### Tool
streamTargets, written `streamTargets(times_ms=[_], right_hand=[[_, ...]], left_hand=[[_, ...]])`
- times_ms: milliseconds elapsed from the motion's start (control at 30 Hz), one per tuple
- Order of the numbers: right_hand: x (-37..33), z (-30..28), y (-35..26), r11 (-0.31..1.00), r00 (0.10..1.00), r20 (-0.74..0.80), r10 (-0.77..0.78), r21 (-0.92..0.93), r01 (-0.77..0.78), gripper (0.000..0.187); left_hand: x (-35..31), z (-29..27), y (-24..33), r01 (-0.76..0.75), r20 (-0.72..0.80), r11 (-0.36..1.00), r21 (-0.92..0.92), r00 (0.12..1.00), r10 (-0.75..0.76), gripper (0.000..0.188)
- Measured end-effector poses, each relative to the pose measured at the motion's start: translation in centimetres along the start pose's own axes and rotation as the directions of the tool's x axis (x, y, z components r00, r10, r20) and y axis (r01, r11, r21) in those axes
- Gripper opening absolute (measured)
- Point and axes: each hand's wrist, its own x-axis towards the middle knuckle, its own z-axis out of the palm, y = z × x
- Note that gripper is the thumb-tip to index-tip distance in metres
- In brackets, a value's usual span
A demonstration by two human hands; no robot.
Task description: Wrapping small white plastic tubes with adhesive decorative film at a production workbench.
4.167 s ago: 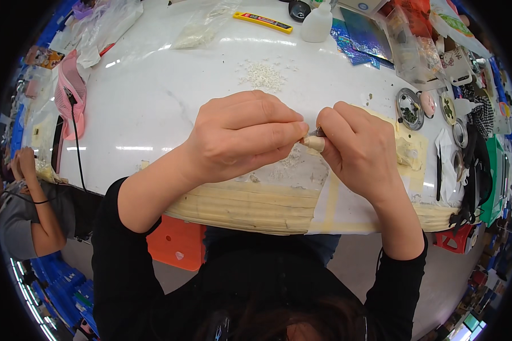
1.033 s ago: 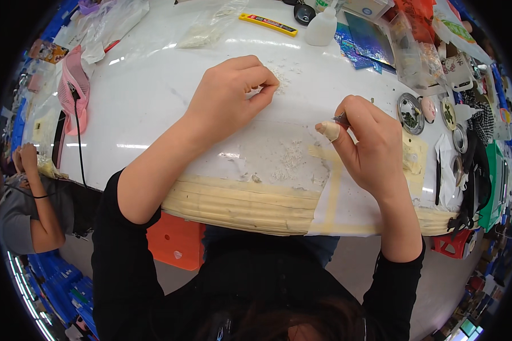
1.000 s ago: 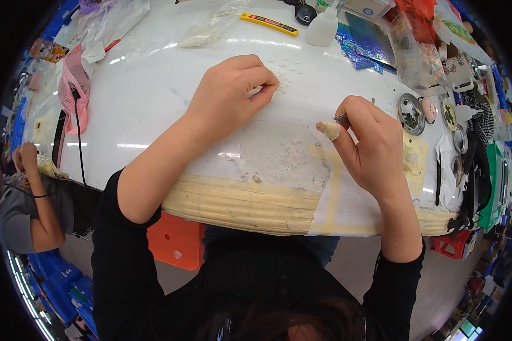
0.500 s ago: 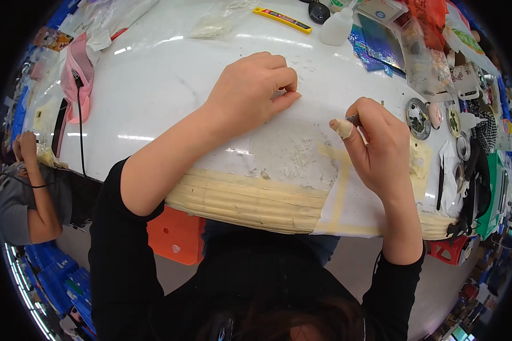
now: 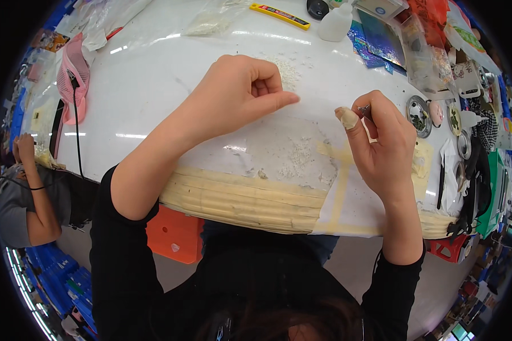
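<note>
My left hand (image 5: 242, 91) is over the white tabletop, its fingers curled in and the thumb stretched out past the forefinger. Anything it may hold is too small or hidden to make out. Just behind it lies a scatter of tiny pale grains (image 5: 285, 69). To the right, my right hand (image 5: 384, 139) is closed, pinching a small dark metal piece (image 5: 365, 111) whose kind I cannot tell. A beige wrap (image 5: 347, 118) covers the right thumb tip. Between and below the hands, a clear sheet with whitish crumbs (image 5: 298, 159) lies on the table.
Layered masking tape (image 5: 244, 200) covers the table's front edge. Small round metal dishes (image 5: 418, 116) stand at the right. Farther back are a white squeeze bottle (image 5: 335, 24), a yellow cutter (image 5: 280, 16) and shiny blue sheets (image 5: 381, 45). A pink mesh item (image 5: 74, 79) and black cable lie left.
My left hand has moved slightly left, its thumb now farther out, uncovering the pale grains behind it. My right hand has turned a little, so more of the metal piece shows.
</note>
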Motion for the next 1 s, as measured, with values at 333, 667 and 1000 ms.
streamTargets(times_ms=[333,667,1000], right_hand=[[-0.2,0.4,0.3,1.000,1.000,0.023,-0.005,-0.015,0.005,0.019],[-0.1,0.5,0.4,1.000,0.999,0.037,-0.013,-0.015,0.014,0.018],[-0.1,0.3,-0.2,0.990,0.998,0.021,0.057,0.129,-0.059,0.014]], left_hand=[[-0.9,1.1,0.8,-0.158,0.211,0.987,-0.016,0.965,0.157,0.010],[-1.4,2.1,1.2,-0.226,0.129,0.973,0.040,0.967,0.219,0.010],[-2.4,3.8,1.9,0.403,0.366,0.364,-0.840,0.915,-0.169,0.022]])
